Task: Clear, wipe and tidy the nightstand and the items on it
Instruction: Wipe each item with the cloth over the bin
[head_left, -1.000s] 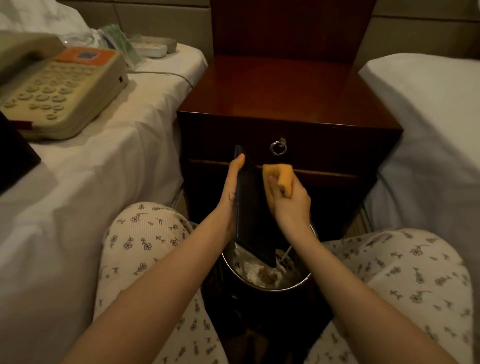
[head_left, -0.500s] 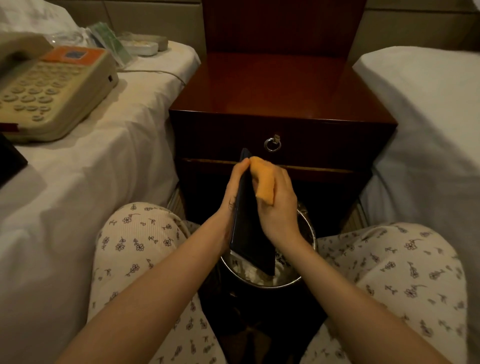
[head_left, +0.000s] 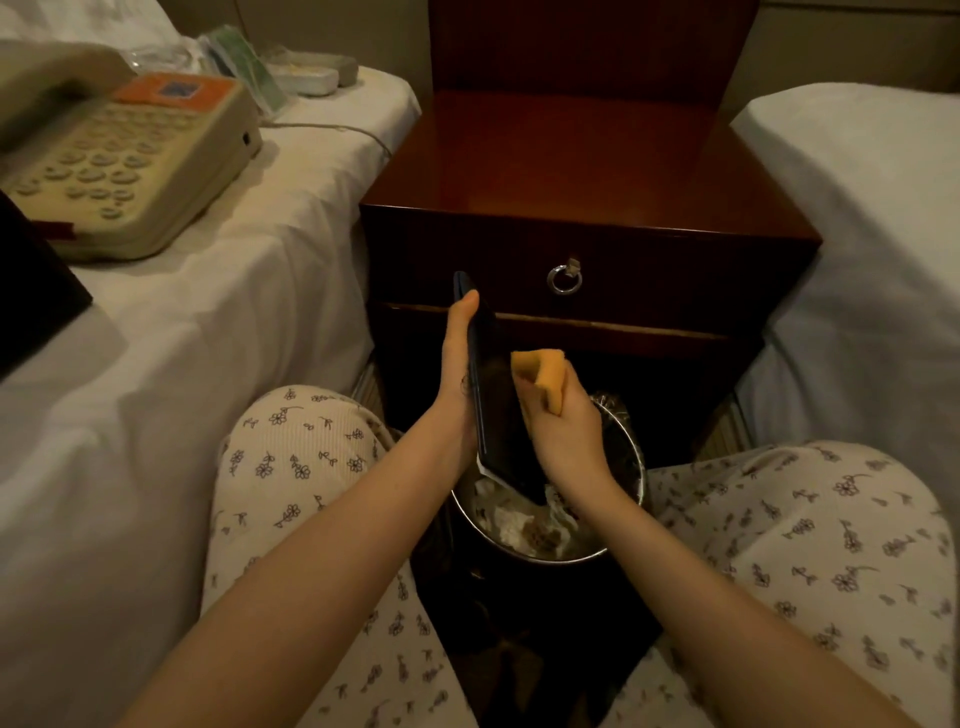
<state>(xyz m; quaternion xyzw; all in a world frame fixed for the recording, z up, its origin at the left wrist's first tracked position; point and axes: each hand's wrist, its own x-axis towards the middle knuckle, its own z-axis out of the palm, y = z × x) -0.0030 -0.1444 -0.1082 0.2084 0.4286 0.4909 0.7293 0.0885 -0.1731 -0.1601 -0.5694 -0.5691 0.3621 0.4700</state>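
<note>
Nearest, knees in floral pyjama trousers are seen either side of a metal-rimmed waste bin, lined and part-filled w/ crumpled tissue. Just above its mouth a black tray is held on edge, tilted, w/ the lower corner dipped to the bin's opening. It is clamped by the left grip: thumb laid along the near edge, palm at the back, fingers behind hidden. The right grip is closed round an orange sponge, which appears set against the tray's glossy face, approx. mid-height.

Handling, as judged: the tray is thin, stiff, prob. light, and smooth enough to slip, esp. if damp. It is best taken by the long edges, w/ the back braced by the palm so the wiping push is resisted. The sponge is soft and squashes readily, so only modest pressure is needed.

Beyond, the nightstand is seen w/ drawer shut, ring pull hanging, and a glossy dark-wood surface. It is flanked by the left bed and right bed. On the left bed a beige telephone is laid, w/ small packets farther back, too dim to be named.
</note>
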